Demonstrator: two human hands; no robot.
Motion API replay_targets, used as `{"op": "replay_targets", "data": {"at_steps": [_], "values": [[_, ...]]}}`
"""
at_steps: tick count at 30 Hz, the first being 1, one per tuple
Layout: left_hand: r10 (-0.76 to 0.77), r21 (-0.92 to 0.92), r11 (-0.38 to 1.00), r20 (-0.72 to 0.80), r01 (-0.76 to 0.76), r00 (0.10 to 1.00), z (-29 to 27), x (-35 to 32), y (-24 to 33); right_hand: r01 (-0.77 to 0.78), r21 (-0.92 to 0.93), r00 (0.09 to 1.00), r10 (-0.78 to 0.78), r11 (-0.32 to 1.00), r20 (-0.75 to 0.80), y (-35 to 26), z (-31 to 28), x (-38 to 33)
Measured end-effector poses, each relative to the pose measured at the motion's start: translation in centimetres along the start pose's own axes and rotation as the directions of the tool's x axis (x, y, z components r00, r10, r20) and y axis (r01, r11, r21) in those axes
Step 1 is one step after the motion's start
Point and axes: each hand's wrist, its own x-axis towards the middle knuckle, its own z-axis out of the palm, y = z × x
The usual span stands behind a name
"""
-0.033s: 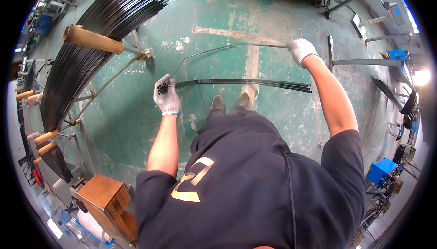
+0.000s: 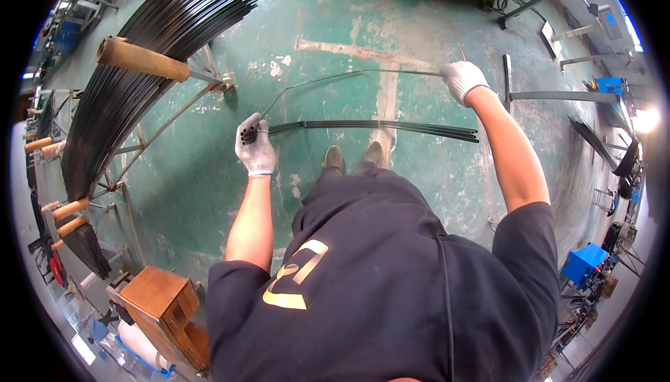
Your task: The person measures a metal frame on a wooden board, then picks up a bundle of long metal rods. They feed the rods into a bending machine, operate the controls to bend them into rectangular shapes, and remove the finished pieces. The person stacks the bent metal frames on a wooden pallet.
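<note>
Steel rods point(image 2: 377, 127) — left hand point(image 2: 255, 148) grips them.

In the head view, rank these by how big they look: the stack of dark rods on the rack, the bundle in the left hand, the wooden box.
1. Stack of dark rods, by far the largest.
2. Bundle in the left hand: long, thin.
3. Wooden box; its nearness makes this unsure.

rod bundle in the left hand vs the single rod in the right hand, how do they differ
The rod bundle is several dark rods held together at one end by the left hand; the single rod is one thin piece, gripped by the right hand. The bundle runs nearly straight; the single rod bows, dipping down toward the left hand. The bundle lies nearer the person's shoes, the single rod farther out. Both are long, thin and held above the green floor.
</note>
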Motion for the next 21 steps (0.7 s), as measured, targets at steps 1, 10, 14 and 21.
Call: {"op": "replay_targets", "data": {"at_steps": [1, 10, 14, 21], "values": [[-0.002, 0.009, 1.0, -0.006, 0.002, 1.0, 0.0, -0.1, 0.1, 0.025, -0.021, 1.0, -0.025, 0.999, -0.016, 0.2, 0.6, -0.5], [0.013, -0.014, 1.0, -0.067, -0.014, 0.998, 0.5, -0.3, 0.4, 0.09, 0.122, 0.995, -0.083, 0.989, -0.061, 1.2, 2.7, -7.5], [0.045, 0.02, 0.999, -0.043, -0.044, 0.998, 0.4, -0.2, 0.4, 0.062, 0.16, 0.998, -0.056, 0.985, -0.039, 1.2, 2.7, -9.6], [0.026, -0.01, 1.0, -0.003, -0.026, 1.0, 0.6, 0.4, -0.2, 0.067, 0.233, 0.996, -0.079, 0.97, 0.041, 1.0, 1.8, -11.5]]}}
